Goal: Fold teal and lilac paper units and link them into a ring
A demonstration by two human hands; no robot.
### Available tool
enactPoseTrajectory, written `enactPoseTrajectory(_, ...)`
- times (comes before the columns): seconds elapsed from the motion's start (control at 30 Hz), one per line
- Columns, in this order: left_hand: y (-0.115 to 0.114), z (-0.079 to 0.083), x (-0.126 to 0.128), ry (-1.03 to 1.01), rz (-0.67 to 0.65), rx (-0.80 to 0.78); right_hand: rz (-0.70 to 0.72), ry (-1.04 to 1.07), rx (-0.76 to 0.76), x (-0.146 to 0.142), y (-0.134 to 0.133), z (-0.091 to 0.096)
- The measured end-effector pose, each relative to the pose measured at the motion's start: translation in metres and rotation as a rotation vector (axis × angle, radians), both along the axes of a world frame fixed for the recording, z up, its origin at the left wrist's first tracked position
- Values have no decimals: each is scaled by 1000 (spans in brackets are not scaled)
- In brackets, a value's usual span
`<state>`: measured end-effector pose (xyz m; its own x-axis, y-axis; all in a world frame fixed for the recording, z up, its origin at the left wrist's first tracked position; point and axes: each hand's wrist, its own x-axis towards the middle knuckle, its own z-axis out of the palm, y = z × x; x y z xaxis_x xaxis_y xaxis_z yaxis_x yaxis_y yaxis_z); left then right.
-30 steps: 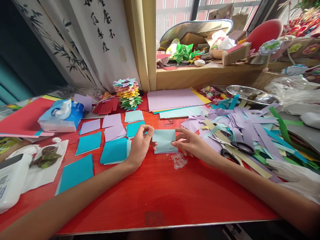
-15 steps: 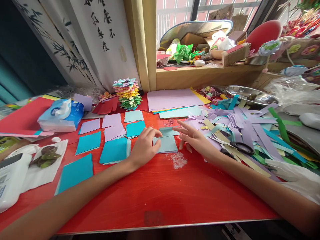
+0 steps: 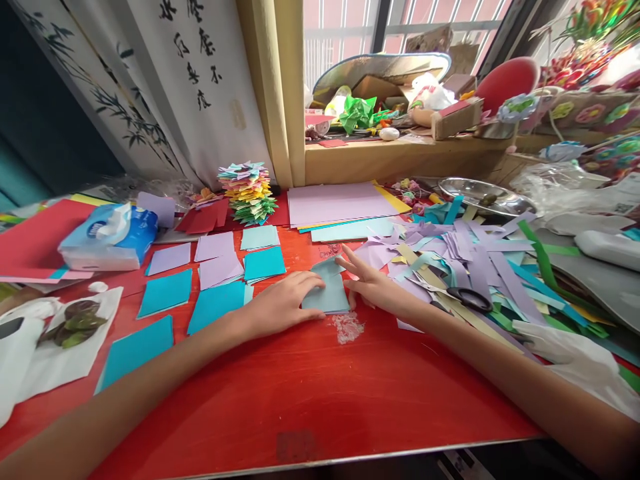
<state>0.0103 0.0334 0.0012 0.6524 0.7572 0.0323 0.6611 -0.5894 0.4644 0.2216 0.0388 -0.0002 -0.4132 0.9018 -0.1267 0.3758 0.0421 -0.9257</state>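
Left hand (image 3: 285,303) loosely arched, right hand (image 3: 373,287) fingers spread, at opposite edges of pale-blue paper (image 3: 326,293); neither visibly gripping.

Bright daylight comes through the window (image 3: 340,33), beyond the far edge of the tabletop (image 3: 320,387). Toward its left edge, shapes look stretched.

Barred window (image 3: 337,37), upper centre to upper right, bright daylight behind; yellowish sill (image 3: 350,161) beneath; white printed curtain (image 3: 175,100), upper left; glossy red tabletop (image 3: 230,407), lower frame.
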Motion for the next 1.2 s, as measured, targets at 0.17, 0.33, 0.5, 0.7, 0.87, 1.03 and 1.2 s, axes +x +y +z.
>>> enactPoseTrajectory(0.17, 1, 10, -5, 26, -104, -50, 64, -29, 61, 3, 6, -5)
enactPoseTrajectory(0.33, -2, 18, -6, 87, -139, -94, 84, -354, 364, -2, 17, -7)
enactPoseTrajectory(0.5, -4, 18, -8, 75, -147, -88, -36, -673, 584, -9, 20, -12)
enactPoseTrajectory(0.7, -5, 21, -12, 85, -185, -90, -141, -580, 666, -5, 21, -19)
enactPoseTrajectory(0.87, -4, 23, -15, 75, -200, -133, 175, -447, 751, 3, 20, -13)
enactPoseTrajectory(1.03, -9, 24, -13, 108, -231, -191, 264, -489, 794, 3, 24, -21)
enactPoseTrajectory(1.2, -9, 19, -11, 157, -106, -138, 155, -415, 751, 1, 16, -20)
